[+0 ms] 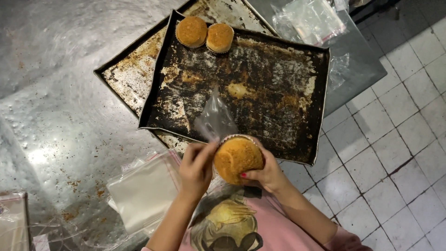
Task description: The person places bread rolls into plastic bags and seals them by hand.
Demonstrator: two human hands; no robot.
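Both hands' grip: one bun

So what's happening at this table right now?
A person in a pink top holds a round golden bun in the right hand, while the left hand pinches a clear plastic bag beside it. In front lies a dark, crusted baking tray with two more buns at its far corner, stacked on another tray. A pile of clear bags lies on the metal table to the left.
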